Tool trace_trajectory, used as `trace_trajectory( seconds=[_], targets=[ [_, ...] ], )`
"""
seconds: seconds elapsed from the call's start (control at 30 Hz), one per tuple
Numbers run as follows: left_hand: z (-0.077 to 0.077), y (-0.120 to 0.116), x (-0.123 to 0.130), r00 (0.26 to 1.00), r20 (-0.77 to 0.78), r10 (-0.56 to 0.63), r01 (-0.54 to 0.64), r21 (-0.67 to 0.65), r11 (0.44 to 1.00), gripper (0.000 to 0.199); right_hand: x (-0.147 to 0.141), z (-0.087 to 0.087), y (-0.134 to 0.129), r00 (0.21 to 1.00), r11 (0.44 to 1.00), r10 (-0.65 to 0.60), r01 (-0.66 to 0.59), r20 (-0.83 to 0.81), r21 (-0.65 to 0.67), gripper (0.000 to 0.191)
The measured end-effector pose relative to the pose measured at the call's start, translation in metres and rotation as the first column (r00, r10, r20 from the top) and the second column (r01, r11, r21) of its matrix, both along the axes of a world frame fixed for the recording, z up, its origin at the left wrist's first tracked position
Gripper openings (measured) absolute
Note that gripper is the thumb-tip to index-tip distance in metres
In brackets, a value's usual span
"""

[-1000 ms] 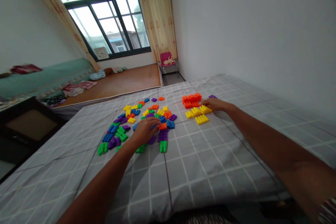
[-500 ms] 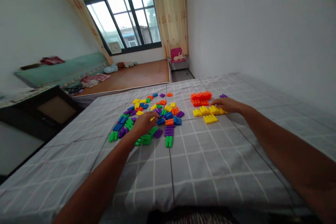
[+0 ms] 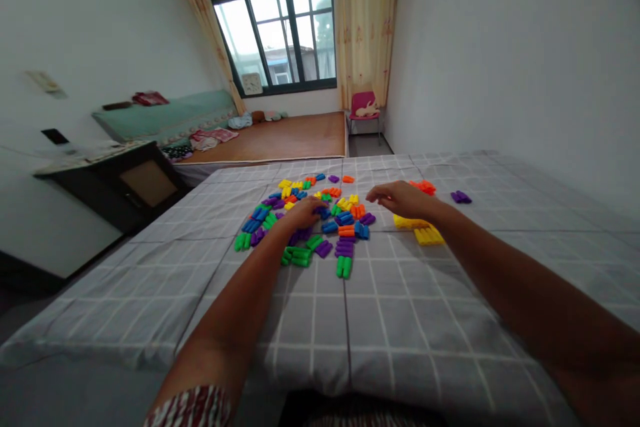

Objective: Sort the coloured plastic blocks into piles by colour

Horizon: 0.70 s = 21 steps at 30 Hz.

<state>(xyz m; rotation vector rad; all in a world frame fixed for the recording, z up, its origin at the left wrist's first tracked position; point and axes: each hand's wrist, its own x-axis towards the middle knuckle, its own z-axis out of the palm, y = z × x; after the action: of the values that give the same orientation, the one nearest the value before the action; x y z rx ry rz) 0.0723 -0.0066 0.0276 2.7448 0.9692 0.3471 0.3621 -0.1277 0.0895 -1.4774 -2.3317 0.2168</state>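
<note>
My left hand [image 3: 305, 212] is low over a spread of colourful ribbed plastic pieces. Its fingers curl down by a blue piece [image 3: 324, 213]; whatever they pinch is hidden. My right hand [image 3: 397, 197] hovers between that spread and the stacks on the right, fingers loosely stretched with nothing visible in them. Behind its wrist are orange pieces [image 3: 424, 187], partly covered. Below the wrist lie yellow pieces [image 3: 429, 235]. Purple pieces [image 3: 461, 197] rest apart at the far right. Nearest me in the spread is a green piece [image 3: 344, 267], touching purple ones.
A grey checked cloth [image 3: 400, 320] covers the table. Beyond it stand a low bed [image 3: 295, 137] and a pink chair [image 3: 363, 107] by the curtain. A dark cabinet [image 3: 145, 180] is at the left, and a white wall [image 3: 525, 53] runs along the right.
My right hand has moved left, away from the purple pieces, which now show fully. My left hand stays over the mixed spread. The whole view has shifted, showing more on the left.
</note>
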Motion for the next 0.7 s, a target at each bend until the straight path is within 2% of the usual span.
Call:
trace_trajectory(
  seconds=[0.07, 0.17, 0.23, 0.3, 0.37, 0.43, 0.53, 0.6, 0.67, 0.7],
  targets=[
    [-0.008, -0.002, -0.006, 0.984, 0.049, 0.173, -0.176, 0.067, 0.982, 0.039, -0.007, -0.01, 0.005, 0.998, 1.0, 0.027, -0.026, -0.065, 0.002, 0.031],
    [-0.009, -0.006, -0.018, 0.911, 0.038, 0.411, -0.412, 0.12, 0.903, 0.034, -0.01, -0.032, 0.008, 0.993, 0.999, 0.034, -0.035, -0.112, -0.005, 0.029],
    [-0.005, -0.007, -0.023, 0.857, 0.003, 0.515, -0.51, 0.152, 0.847, 0.032, -0.011, -0.045, 0.008, 0.994, 0.999, 0.026, -0.029, -0.109, -0.027, 0.027],
    [0.0, -0.01, -0.025, 0.823, -0.029, 0.568, -0.556, 0.165, 0.815, 0.034, -0.012, -0.053, 0.006, 0.993, 0.998, 0.035, -0.041, -0.114, -0.049, 0.025],
    [0.005, -0.012, -0.024, 0.817, -0.026, 0.576, -0.565, 0.167, 0.808, 0.039, -0.018, -0.055, 0.001, 0.987, 0.995, 0.076, -0.084, -0.142, -0.048, 0.024],
    [0.009, -0.014, -0.021, 0.821, 0.014, 0.571, -0.565, 0.166, 0.808, 0.045, -0.029, -0.054, -0.007, 0.967, 0.982, 0.18, -0.187, -0.178, -0.022, 0.025],
    [0.013, -0.015, -0.016, 0.845, 0.117, 0.523, -0.534, 0.112, 0.838, 0.051, -0.054, -0.054, -0.022, 0.884, 0.896, 0.442, -0.443, -0.155, 0.026, 0.032],
    [0.013, -0.013, -0.013, 0.873, 0.189, 0.449, -0.459, 0.008, 0.888, 0.051, -0.07, -0.06, -0.028, 0.848, 0.853, 0.522, -0.519, -0.086, 0.061, 0.037],
    [0.01, -0.012, -0.01, 0.877, 0.272, 0.396, -0.358, -0.178, 0.917, 0.049, -0.081, -0.069, -0.03, 0.876, 0.874, 0.48, -0.475, -0.04, 0.104, 0.034],
    [0.008, -0.011, -0.009, 0.859, 0.33, 0.392, -0.301, -0.293, 0.907, 0.047, -0.084, -0.074, -0.029, 0.897, 0.893, 0.44, -0.432, -0.038, 0.126, 0.032]
  ],
)
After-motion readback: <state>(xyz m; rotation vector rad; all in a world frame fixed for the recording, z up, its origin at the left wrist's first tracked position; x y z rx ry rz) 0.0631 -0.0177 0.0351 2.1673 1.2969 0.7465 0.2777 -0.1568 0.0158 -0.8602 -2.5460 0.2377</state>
